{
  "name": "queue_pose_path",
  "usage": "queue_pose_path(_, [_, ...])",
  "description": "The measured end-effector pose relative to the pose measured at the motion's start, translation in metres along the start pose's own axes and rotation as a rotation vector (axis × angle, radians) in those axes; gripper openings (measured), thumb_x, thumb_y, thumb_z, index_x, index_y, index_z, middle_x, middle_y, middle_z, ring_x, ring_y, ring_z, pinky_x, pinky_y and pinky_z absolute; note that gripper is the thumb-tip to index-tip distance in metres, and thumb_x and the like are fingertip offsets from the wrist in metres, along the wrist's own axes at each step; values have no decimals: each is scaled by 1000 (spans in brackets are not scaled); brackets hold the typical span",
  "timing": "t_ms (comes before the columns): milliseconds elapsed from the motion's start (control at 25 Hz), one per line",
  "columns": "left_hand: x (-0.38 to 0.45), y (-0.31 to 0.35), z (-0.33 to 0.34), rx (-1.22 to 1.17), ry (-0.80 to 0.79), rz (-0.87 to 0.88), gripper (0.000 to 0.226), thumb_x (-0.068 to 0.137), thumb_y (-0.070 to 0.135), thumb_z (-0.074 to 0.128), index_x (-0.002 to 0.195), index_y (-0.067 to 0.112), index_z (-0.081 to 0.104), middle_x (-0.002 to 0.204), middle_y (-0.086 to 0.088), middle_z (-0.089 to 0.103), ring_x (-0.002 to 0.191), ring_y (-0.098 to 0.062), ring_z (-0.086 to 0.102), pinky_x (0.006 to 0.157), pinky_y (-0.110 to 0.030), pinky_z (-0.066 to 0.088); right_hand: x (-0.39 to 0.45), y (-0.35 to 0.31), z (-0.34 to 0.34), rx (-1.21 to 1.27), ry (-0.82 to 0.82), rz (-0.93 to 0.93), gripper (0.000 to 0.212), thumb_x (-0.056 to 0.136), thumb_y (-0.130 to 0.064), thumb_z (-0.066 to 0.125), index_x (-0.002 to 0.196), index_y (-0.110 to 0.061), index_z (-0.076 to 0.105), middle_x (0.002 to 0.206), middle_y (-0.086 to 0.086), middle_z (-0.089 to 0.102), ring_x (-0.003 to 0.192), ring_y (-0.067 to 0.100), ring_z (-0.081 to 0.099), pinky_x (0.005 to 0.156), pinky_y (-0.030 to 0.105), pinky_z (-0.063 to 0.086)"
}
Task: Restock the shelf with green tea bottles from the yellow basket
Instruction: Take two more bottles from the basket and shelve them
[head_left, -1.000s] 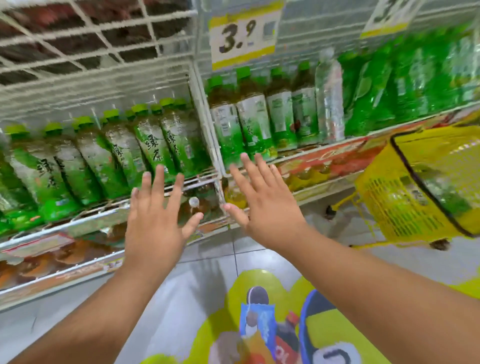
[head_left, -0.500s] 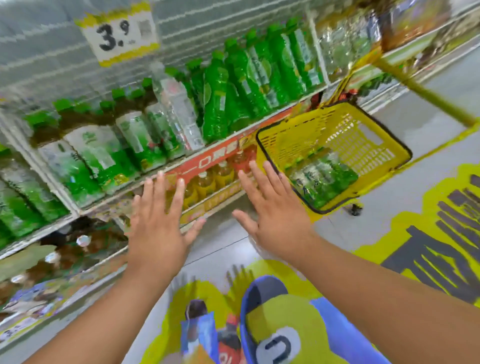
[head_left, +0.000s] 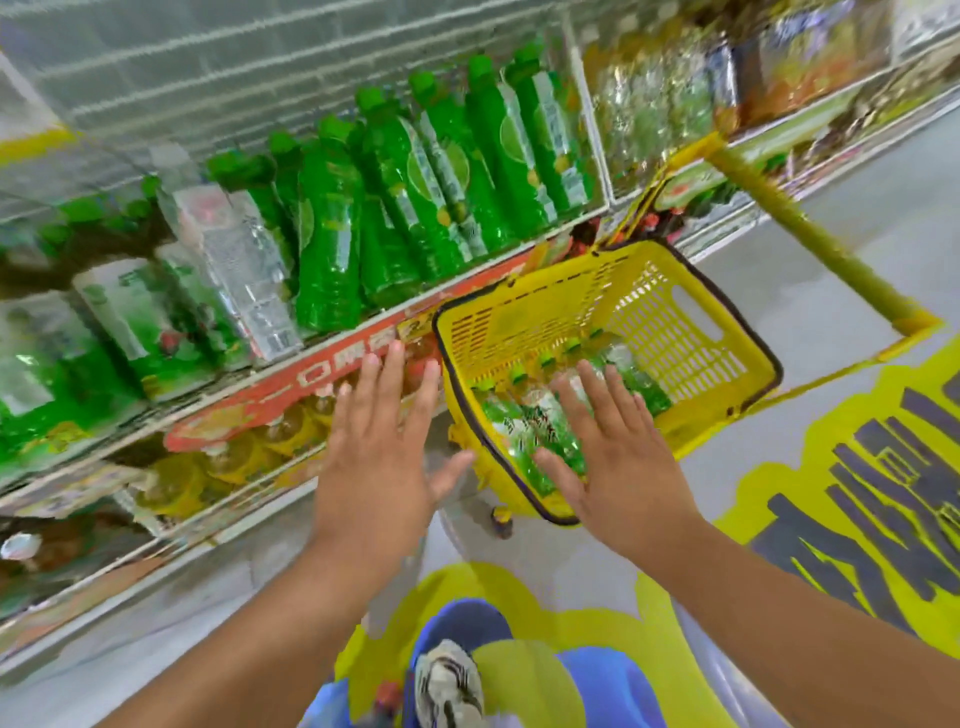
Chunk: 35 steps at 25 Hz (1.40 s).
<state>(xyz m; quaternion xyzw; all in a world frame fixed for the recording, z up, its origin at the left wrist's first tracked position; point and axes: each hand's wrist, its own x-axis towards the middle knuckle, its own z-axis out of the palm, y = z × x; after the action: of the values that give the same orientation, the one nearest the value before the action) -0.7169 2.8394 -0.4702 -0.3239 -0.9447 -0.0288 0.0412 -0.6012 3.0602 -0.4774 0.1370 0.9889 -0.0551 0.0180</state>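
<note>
Green tea bottles (head_left: 524, 426) lie in the yellow basket (head_left: 691, 332); left hand (head_left: 382, 457) and right hand (head_left: 621, 467) hover flat-fingered, holding nothing.

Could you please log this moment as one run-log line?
phase: reaching | left hand: open, empty | right hand: open, over yellow basket | green tea bottles: in basket
</note>
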Motion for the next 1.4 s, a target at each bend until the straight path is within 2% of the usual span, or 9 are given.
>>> queue_pose_path(160, [29,27,13,-44,-49,45,86,92,72,27,161,21,23,169,-13,8,156,-33,10,122,-54,24,30,23,2,2,-61,1,80,99,-68,17,160,-17,27,168,10,19,155,32,16,121,53,28])
queue_pose_path(320, [55,48,21,-118,-68,43,83,94,72,23,161,22,22,169,-12,8,156,-32,8,123,-52,19,57,45,10,33,-140,-6,83,96,-73,5,163,-24,6,171,3,-2,157,25,-6,126,47,11])
queue_pose_path(600, [87,106,45,-259,-42,-93,79,96,67,44,158,18,33,167,-15,18,154,-35,18,117,-54,34,110,97,28,19,-275,-57,83,95,-74,8,160,-28,-14,166,-3,-25,152,17,-27,126,40,-3])
queue_pose_path(840, [103,146,71,-121,-218,-368,88,89,75,27,161,24,20,170,-9,9,156,-31,13,122,-38,-2,141,132,41,60,-390,-151,86,93,-74,8,159,-26,-18,165,-7,-30,150,15,-30,115,31,-21])
queue_pose_path(920, [106,159,85,-141,-247,-469,90,90,76,26,161,21,18,170,-11,8,156,-32,11,123,-39,-2,149,143,48,76,-423,-195,86,93,-74,11,160,-26,-15,166,-6,-26,152,15,-27,120,32,-15])
queue_pose_path(1040, [105,176,100,-204,-310,-650,93,92,75,27,162,16,10,169,-14,4,156,-32,6,125,-45,19,157,153,62,130,-448,-264,87,97,-71,22,162,-22,-8,169,-1,-15,155,18,-17,127,39,1])
queue_pose_path(1120, [107,183,105,-229,-356,-757,96,93,73,31,162,16,-5,169,-14,-8,156,-31,-3,126,-42,13,161,152,74,189,-467,-250,90,97,-70,30,162,-18,-3,171,3,-3,157,21,-7,127,42,12])
queue_pose_path(1200, [108,185,109,-214,-378,-827,99,95,68,37,159,14,-15,169,-14,-12,156,-32,-4,126,-40,10,166,144,87,248,-508,-207,92,97,-68,38,162,-14,3,170,7,9,156,25,7,123,44,24])
queue_pose_path(1400, [116,187,119,-85,-455,-898,105,95,61,48,157,3,-14,168,-19,2,153,-34,14,122,-40,19,175,114,115,324,-581,-109,81,96,-62,52,157,-17,23,159,9,31,140,29,42,101,43,46])
